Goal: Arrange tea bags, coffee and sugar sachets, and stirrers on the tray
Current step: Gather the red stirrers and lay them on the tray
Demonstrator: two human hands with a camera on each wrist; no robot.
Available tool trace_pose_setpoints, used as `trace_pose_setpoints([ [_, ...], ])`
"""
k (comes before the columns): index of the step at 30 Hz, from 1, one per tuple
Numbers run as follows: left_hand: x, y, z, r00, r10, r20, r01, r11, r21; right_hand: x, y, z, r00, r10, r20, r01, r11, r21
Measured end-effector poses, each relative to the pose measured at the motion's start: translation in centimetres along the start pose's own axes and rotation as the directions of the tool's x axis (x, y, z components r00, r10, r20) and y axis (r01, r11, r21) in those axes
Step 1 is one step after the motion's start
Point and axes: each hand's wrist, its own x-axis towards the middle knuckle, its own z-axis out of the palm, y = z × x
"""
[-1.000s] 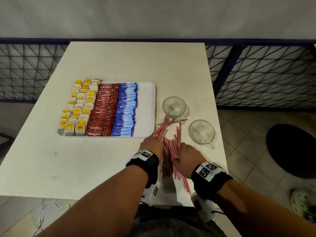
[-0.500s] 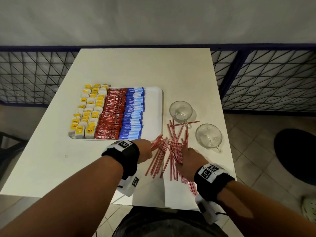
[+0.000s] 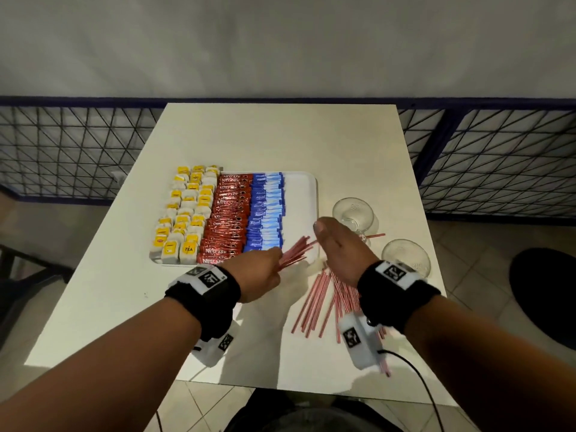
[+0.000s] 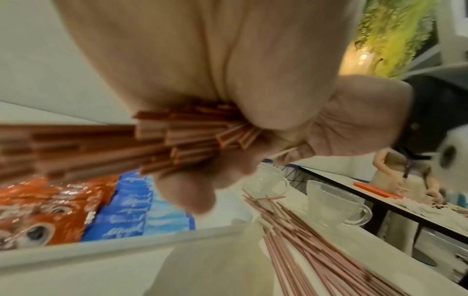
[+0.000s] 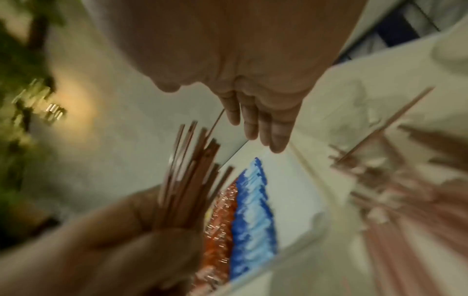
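A white tray holds rows of yellow tea bags, red coffee sachets and blue sugar sachets; its right strip is bare. My left hand grips a bunch of red stirrers over the tray's near right corner. My right hand hovers flat, fingers straight, just right of the bunch's tips. More stirrers lie loose on the table beside the tray.
Two empty glass cups stand right of the tray, one stirrer between them. The white table ends near a blue mesh railing. Another person works at a table behind.
My left hand has lifted a bunch of stirrers off the pile and carried it over the tray's corner. My right hand left the pile and rose, open, beside the bunch.
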Motion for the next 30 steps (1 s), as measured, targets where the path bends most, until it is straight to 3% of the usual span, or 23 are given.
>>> trace_pose_setpoints([
  [2,0.3,0.3,-0.2,0.992,0.092,-0.089,-0.088,0.995,0.047,1.3,-1.6,0.7,0.998,0.053,0.035,-0.059,0.974,0.220],
  [6,1.5,0.0,-1.1,0.972,0.142,-0.186,-0.154,0.987,-0.053,2.6,-3.3,1.8,0.997,0.070,0.033,-0.077,0.915,0.395],
  [10,1.8,-1.2,-1.9,0.944,0.206,-0.258,-0.262,0.943,-0.207,3.8,-5.4,2.0,0.994,-0.019,0.105,-0.039,0.850,0.526],
  [13,1.6,-2.9,-4.1,0.940,0.185,-0.288,-0.262,0.930,-0.259,4.8,-6.7,2.0,0.995,0.021,0.098,-0.086,0.680,0.728],
  [14,1.3,-3.3,-5.3,0.928,0.164,-0.335,-0.291,0.880,-0.376,5.1,-6.9,1.9,0.993,0.070,0.096,-0.119,0.594,0.796],
  [15,1.0,-3.5,-6.6,0.905,0.134,-0.403,-0.350,0.771,-0.531,5.3,-7.0,1.8,0.986,0.127,0.108,-0.159,0.529,0.834],
  [17,0.2,-3.2,-9.6,0.852,0.060,-0.521,-0.495,0.418,-0.762,5.1,-7.1,2.0,0.958,0.214,0.190,-0.271,0.467,0.842],
  [19,-0.2,-2.3,-11.6,0.822,0.029,-0.569,-0.569,0.092,-0.817,4.7,-7.2,2.5,0.922,0.230,0.311,-0.383,0.421,0.823],
  [20,-0.1,-1.7,-12.2,0.811,0.034,-0.584,-0.584,0.000,-0.812,4.4,-7.3,2.8,0.905,0.219,0.365,-0.424,0.394,0.815],
  [21,-0.1,-1.0,-12.6,0.797,0.044,-0.602,-0.601,-0.034,-0.799,4.3,-7.4,2.9,0.891,0.202,0.408,-0.455,0.369,0.811],
  [24,0.7,0.0,-11.9,0.766,0.076,-0.639,-0.642,0.023,-0.767,4.1,-7.7,2.7,0.876,0.123,0.467,-0.482,0.274,0.832],
  [28,2.2,0.2,-9.7,0.779,0.100,-0.619,-0.616,0.305,-0.726,4.3,-7.2,1.4,0.867,0.080,0.492,-0.495,0.254,0.831],
  [30,2.5,0.9,-9.4,0.800,0.071,-0.595,-0.586,0.301,-0.752,4.3,-6.6,1.1,0.858,0.083,0.507,-0.510,0.261,0.820],
])
